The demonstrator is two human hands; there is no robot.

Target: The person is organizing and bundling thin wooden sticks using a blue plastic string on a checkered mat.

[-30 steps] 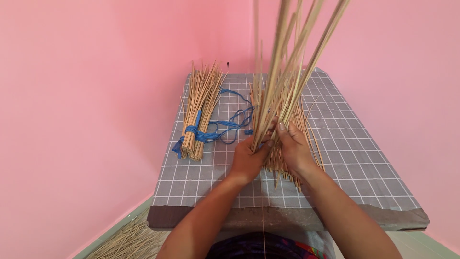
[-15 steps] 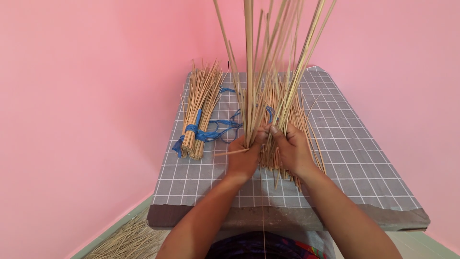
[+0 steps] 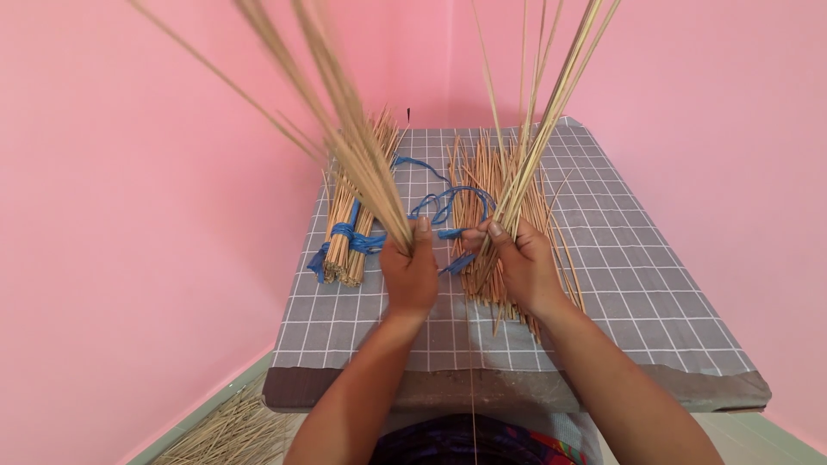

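Head view: two hands, each gripping a separate bunch of thin straw sticks over a grey checked table point(image 3: 620, 284).

Left hand point(image 3: 410, 274) clenched on a blurred bunch of sticks point(image 3: 345, 138) fanning up and leftward. Right hand point(image 3: 522, 263) pinches a second bunch point(image 3: 551, 112) rising near upright. Loose pile of sticks point(image 3: 482, 185) lies on the table under the right hand. Tied bundle point(image 3: 353, 224) with blue cord point(image 3: 435, 211) lies left of the hands. More sticks on the floor point(image 3: 228, 430), lower left. Pink walls point(image 3: 129, 241) surround.
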